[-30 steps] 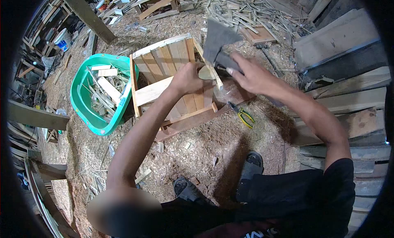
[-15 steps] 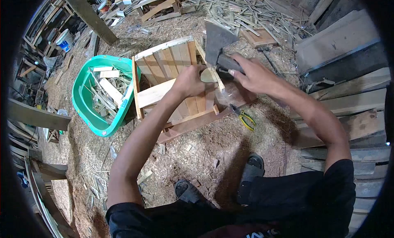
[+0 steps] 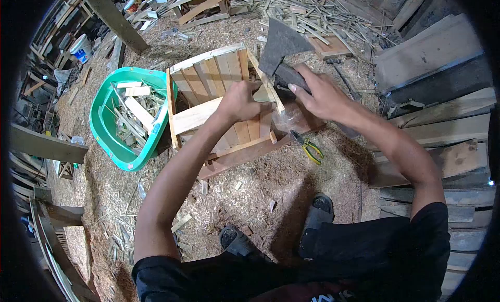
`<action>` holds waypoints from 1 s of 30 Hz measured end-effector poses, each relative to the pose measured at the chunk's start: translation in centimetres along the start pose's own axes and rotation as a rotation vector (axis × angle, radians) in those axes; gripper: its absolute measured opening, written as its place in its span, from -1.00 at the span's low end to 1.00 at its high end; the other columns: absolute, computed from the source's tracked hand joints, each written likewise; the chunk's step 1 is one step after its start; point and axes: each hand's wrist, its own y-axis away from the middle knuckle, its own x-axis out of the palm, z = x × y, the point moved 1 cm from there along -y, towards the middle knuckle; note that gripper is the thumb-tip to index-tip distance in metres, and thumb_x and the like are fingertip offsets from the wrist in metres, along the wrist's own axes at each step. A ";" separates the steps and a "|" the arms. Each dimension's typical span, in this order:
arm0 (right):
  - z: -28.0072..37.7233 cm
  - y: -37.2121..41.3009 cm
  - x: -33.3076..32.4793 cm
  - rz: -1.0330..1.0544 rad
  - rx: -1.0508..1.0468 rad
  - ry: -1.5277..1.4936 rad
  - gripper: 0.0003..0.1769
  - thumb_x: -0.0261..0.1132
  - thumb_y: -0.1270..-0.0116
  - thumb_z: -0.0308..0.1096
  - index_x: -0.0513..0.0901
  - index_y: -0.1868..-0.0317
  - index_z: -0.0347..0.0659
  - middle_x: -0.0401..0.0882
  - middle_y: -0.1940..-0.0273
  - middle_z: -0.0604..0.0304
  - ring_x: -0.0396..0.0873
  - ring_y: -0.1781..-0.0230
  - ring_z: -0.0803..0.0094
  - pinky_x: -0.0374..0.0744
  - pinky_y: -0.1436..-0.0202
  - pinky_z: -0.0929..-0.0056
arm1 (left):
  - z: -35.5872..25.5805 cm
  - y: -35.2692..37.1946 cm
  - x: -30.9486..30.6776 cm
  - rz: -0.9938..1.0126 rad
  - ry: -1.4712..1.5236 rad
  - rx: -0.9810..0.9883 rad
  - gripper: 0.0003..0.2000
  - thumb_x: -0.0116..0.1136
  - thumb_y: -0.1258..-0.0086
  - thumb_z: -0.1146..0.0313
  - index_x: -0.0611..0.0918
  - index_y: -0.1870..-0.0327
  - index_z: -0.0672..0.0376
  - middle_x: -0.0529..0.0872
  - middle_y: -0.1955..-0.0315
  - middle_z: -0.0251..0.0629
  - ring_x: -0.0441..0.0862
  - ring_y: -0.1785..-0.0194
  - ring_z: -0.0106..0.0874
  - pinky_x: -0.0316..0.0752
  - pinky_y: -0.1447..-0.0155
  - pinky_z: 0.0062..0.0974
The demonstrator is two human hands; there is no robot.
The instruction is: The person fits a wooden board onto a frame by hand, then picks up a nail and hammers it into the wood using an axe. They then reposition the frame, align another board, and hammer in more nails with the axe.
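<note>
My right hand [image 3: 322, 96] is closed round the dark handle of a hatchet [image 3: 284, 44]. Its broad grey blade is raised above the far right corner of a slatted wooden crate [image 3: 200, 85]. My left hand [image 3: 240, 101] is curled over the crate's right part, fingers closed on its wood; the exact grip is partly hidden. Just right of that hand runs a narrow, rough-edged wood strip [image 3: 270, 85] along the crate's side. The crate lies on a reddish-brown board [image 3: 229, 166]. Pliers with yellow-and-black handles [image 3: 312, 150] lie at the board's right end.
To the left stands a green plastic tub [image 3: 99, 130] holding wood offcuts. Loose sticks [image 3: 323, 18] are heaped at the back. Planks [image 3: 442, 114] are stacked on the right, and a wooden post [image 3: 112, 20] rises at back left. Sawdust and chips cover the ground around my sandals.
The hatchet blade has swung slightly up and to the right, tilting as my right hand turned. My left hand keeps its place on the crate.
</note>
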 end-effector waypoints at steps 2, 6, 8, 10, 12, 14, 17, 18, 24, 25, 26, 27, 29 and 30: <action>-0.8 0.0 0.7 -0.030 -0.059 0.035 -0.67 0.22 -0.48 -0.31 0.41 -0.15 -0.26 0.66 0.27 -0.30 0.68 0.22 -0.25 0.54 0.16 -0.08 | -0.1 0.0 -0.1 0.001 -0.004 0.007 -0.38 0.53 -0.09 -0.01 0.72 -0.10 0.24 0.67 0.59 -0.01 0.61 0.53 -0.25 0.48 0.32 -0.24; 0.0 -0.2 -0.4 0.023 -0.018 0.030 -0.65 0.21 -0.48 -0.30 0.40 -0.17 -0.26 0.65 0.26 -0.32 0.66 0.20 -0.28 0.53 0.14 -0.08 | 1.0 -0.2 0.7 -0.041 0.025 0.047 -0.42 0.54 -0.09 0.02 0.73 -0.06 0.25 0.67 0.60 -0.02 0.59 0.54 -0.27 0.47 0.34 -0.24; 0.8 -0.1 -0.7 0.065 0.041 0.003 -0.63 0.21 -0.48 -0.32 0.39 -0.18 -0.29 0.64 0.20 -0.35 0.65 0.15 -0.31 0.55 0.09 -0.10 | 0.8 -0.1 0.6 -0.022 0.024 0.023 -0.44 0.54 -0.10 0.04 0.74 -0.04 0.25 0.67 0.60 -0.03 0.60 0.54 -0.28 0.47 0.34 -0.24; 1.0 -0.2 -0.8 0.056 0.049 -0.011 -0.64 0.21 -0.46 -0.35 0.38 -0.16 -0.32 0.63 0.15 -0.37 0.63 0.10 -0.35 0.56 0.03 -0.15 | 0.6 -0.1 0.4 -0.012 0.037 0.007 -0.46 0.54 -0.10 0.05 0.75 0.00 0.26 0.67 0.60 -0.03 0.60 0.54 -0.28 0.47 0.34 -0.24; -0.4 0.2 0.7 0.038 -0.015 0.015 -0.64 0.21 -0.47 -0.35 0.37 -0.16 -0.31 0.64 0.20 -0.35 0.64 0.13 -0.33 0.56 0.06 -0.15 | 0.3 0.0 0.2 -0.003 0.060 -0.004 -0.48 0.54 -0.09 0.04 0.75 0.04 0.27 0.66 0.61 -0.02 0.60 0.54 -0.28 0.47 0.34 -0.24; -0.9 0.3 1.1 -0.016 -0.088 0.052 -0.63 0.21 -0.48 -0.34 0.36 -0.18 -0.30 0.66 0.30 -0.31 0.66 0.20 -0.32 0.56 0.11 -0.15 | 0.5 -0.2 0.3 -0.034 0.034 0.032 -0.49 0.55 -0.08 0.03 0.75 0.10 0.29 0.65 0.62 -0.03 0.60 0.54 -0.28 0.46 0.34 -0.23; -0.3 -0.3 0.1 0.043 0.005 -0.013 -0.62 0.21 -0.48 -0.34 0.37 -0.20 -0.30 0.65 0.27 -0.31 0.65 0.18 -0.32 0.56 0.08 -0.14 | 0.1 0.0 0.0 -0.006 0.027 0.013 -0.50 0.55 -0.07 0.02 0.74 0.18 0.32 0.62 0.64 -0.02 0.58 0.55 -0.26 0.45 0.35 -0.21; 0.6 -0.2 -0.6 0.049 0.065 -0.038 -0.59 0.21 -0.50 -0.31 0.39 -0.26 -0.27 0.67 0.18 -0.33 0.67 0.10 -0.30 0.57 0.03 -0.04 | -0.1 0.1 -0.1 0.012 0.032 -0.006 -0.50 0.55 -0.07 0.01 0.73 0.21 0.33 0.61 0.65 -0.02 0.58 0.55 -0.25 0.44 0.35 -0.21; -1.2 0.2 1.2 -0.054 -0.127 0.068 -0.63 0.22 -0.49 -0.29 0.40 -0.18 -0.27 0.66 0.23 -0.32 0.68 0.18 -0.25 0.56 0.14 -0.06 | 0.1 0.0 0.1 -0.035 0.024 0.040 -0.47 0.54 -0.07 -0.01 0.72 0.19 0.34 0.59 0.66 -0.03 0.55 0.56 -0.25 0.43 0.35 -0.21; -1.0 0.1 1.0 -0.035 -0.101 0.052 -0.63 0.22 -0.49 -0.29 0.40 -0.18 -0.27 0.66 0.24 -0.31 0.68 0.19 -0.24 0.56 0.14 -0.06 | 0.1 0.0 0.0 -0.035 0.019 0.033 -0.47 0.53 -0.06 -0.01 0.72 0.22 0.36 0.62 0.63 0.03 0.61 0.51 -0.16 0.48 0.30 -0.17; -1.0 0.0 0.4 -0.015 -0.075 0.036 -0.63 0.22 -0.49 -0.28 0.40 -0.18 -0.28 0.65 0.26 -0.30 0.68 0.21 -0.24 0.56 0.14 -0.06 | 0.1 -0.1 0.1 -0.035 0.015 0.026 -0.47 0.52 -0.05 -0.01 0.72 0.24 0.38 0.65 0.60 0.08 0.68 0.46 -0.07 0.54 0.25 -0.14; -0.4 -0.2 -0.3 0.007 -0.047 0.020 -0.63 0.23 -0.49 -0.28 0.40 -0.17 -0.28 0.65 0.27 -0.30 0.69 0.22 -0.24 0.56 0.15 -0.06 | 0.1 -0.1 0.2 -0.033 0.013 0.018 -0.46 0.51 -0.04 -0.02 0.72 0.27 0.40 0.69 0.58 0.14 0.74 0.40 0.03 0.60 0.20 -0.11; 0.4 -0.2 -0.9 0.023 0.008 0.015 -0.59 0.23 -0.48 -0.27 0.41 -0.21 -0.29 0.65 0.28 -0.28 0.68 0.24 -0.25 0.56 0.14 -0.06 | -0.2 0.2 -0.1 -0.002 0.037 -0.015 -0.46 0.51 -0.04 -0.02 0.72 0.26 0.40 0.69 0.56 0.16 0.73 0.38 0.04 0.59 0.19 -0.10; 0.8 -0.3 -1.0 0.023 0.038 0.009 -0.58 0.23 -0.48 -0.27 0.41 -0.22 -0.30 0.65 0.26 -0.29 0.68 0.23 -0.25 0.57 0.13 -0.06 | -0.4 0.1 -0.2 0.007 0.047 -0.026 -0.46 0.51 -0.04 -0.02 0.72 0.26 0.40 0.69 0.56 0.17 0.73 0.37 0.05 0.59 0.18 -0.10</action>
